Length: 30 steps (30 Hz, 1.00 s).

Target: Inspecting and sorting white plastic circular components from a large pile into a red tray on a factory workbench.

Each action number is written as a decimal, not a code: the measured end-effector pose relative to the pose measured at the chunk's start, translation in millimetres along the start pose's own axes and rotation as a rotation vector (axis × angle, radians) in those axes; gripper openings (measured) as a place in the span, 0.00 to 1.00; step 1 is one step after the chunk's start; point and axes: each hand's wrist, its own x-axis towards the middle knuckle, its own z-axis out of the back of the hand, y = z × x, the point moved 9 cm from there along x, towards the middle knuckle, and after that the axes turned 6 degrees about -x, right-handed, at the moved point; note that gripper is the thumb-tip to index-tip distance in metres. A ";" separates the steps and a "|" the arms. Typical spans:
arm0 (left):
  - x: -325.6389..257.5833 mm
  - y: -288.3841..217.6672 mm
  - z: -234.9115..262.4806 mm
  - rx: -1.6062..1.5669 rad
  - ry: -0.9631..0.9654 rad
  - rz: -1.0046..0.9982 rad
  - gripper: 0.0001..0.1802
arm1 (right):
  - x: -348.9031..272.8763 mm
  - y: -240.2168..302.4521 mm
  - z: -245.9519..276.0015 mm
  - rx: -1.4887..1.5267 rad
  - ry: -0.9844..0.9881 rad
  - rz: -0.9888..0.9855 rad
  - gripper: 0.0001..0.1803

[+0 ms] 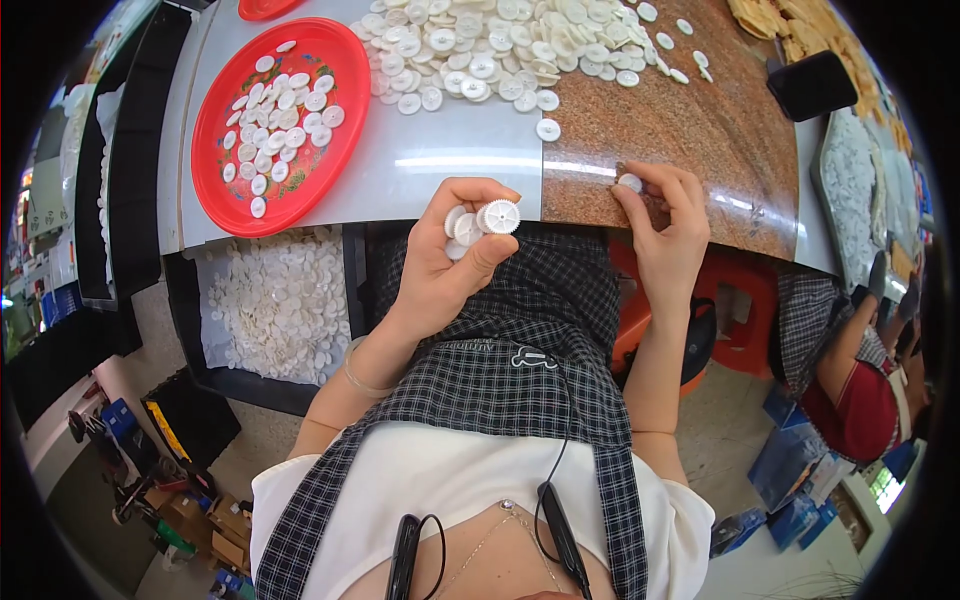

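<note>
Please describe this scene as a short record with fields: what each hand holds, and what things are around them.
left hand: holds several white gear wheels stacked between thumb and fingers
right hand: pinches one white gear at the table edge
table: grey sheet on left, brown surface on right
loose pile: many white gears at the far side
red tray: round, holds white gears, left of the hands
black bin: below the table, lined, holds white gears

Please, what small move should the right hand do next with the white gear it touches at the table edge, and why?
Probably the right hand should pinch and lift the small white plastic gear off the brown speckled table. Its fingertips already rest on that gear at the table's near edge, and the left hand holds a few similar white toothed gears stacked together, so the single gear seems meant to join them.
</note>
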 end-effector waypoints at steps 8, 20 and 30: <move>-2.3 -2.0 0.5 -0.010 0.000 -0.028 0.18 | 3.3 2.6 -17.5 0.124 0.086 -0.073 0.09; -89.6 -18.1 134.7 -0.283 -0.182 0.188 0.19 | 3.4 4.8 -22.1 0.066 0.043 0.029 0.09; -193.7 -32.6 285.5 1.677 -0.734 0.112 0.41 | 1.9 10.1 -26.9 0.026 0.044 0.071 0.09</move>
